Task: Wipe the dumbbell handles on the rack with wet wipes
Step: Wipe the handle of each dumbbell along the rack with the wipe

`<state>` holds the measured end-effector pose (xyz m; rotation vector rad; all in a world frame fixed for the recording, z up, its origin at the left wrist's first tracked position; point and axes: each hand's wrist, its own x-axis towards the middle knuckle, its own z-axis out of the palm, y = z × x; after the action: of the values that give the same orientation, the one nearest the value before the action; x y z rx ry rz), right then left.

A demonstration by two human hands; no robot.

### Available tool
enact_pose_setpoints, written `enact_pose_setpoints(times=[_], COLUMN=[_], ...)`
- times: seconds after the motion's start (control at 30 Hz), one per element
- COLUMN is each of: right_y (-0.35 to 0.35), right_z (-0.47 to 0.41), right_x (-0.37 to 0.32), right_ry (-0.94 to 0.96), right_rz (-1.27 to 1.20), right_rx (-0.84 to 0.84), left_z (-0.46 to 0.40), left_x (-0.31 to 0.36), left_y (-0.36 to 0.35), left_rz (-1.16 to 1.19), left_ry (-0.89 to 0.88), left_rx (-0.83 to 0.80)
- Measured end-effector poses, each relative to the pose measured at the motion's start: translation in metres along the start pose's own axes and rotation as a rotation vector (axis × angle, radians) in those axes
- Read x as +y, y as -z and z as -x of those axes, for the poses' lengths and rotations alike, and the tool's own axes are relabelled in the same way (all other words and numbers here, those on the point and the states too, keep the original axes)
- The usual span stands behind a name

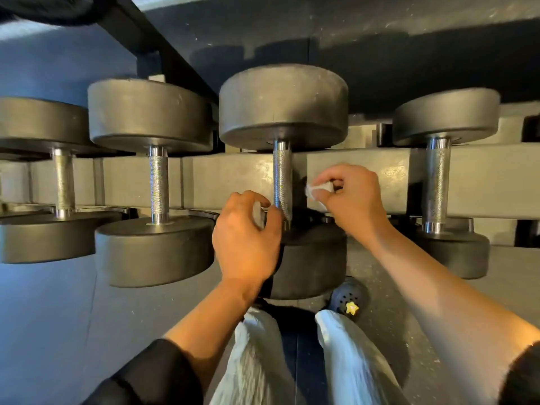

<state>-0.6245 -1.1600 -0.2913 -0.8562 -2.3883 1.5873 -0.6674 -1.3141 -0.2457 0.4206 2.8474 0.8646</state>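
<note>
My right hand [347, 197] pinches the wet wipe [314, 192] just beside the middle handle [282, 182]; my left hand [248, 229] curls at its base, seemingly empty. That loose pinch could drop the wipe mid-stroke

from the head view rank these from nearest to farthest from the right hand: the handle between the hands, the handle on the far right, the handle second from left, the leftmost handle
From the right hand:
1. Handle between the hands, just to its left.
2. Far-right handle, off to its right.
3. Second-from-left handle, beyond the left hand.
4. Leftmost handle, at the frame's left edge.
</note>
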Motion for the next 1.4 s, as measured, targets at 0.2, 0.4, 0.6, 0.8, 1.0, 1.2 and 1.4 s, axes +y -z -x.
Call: enact_pose_setpoints(times=[0.2, 0.4, 0.6, 0.8, 1.0, 1.2, 1.4], right_y=[-0.014, -0.032, -0.024, -0.009, -0.009, -0.010, 0.005], right_z=[-0.032, -0.032, -0.012, 0.005, 0.004, 0.009, 0.018], right_x=[-0.001, -0.007, -0.004, 0.006, -0.007, -0.010, -0.003], right_ry=[0.073, 0.056, 0.003, -0.160, -0.032, 0.033, -0.034], right_rz=[0.017, -0.189, -0.234, -0.161, -0.264, -0.168, -0.210], right_rx=[0.066, 0.095, -0.025, -0.462, 0.005, -0.207, -0.147], left_z=[0.002, 0.000, 0.000, 0.000, 0.000, 0.002, 0.004], left_x=[0.000, -0.002, -0.004, -0.004, -0.002, -0.001, 0.006], left_y=[-0.001, -0.003, -0.003, -0.003, -0.002, -0.002, 0.000], left_rz=[0.003, -0.008, -0.019, -0.025, -0.031, -0.023, 0.015], left_ry=[-0.009, -0.014, -0.027, -0.040, -0.049, -0.088, -0.139], left_rx=[0.007, 0.012, 0.004, -0.003, -0.018, -0.014, -0.017])
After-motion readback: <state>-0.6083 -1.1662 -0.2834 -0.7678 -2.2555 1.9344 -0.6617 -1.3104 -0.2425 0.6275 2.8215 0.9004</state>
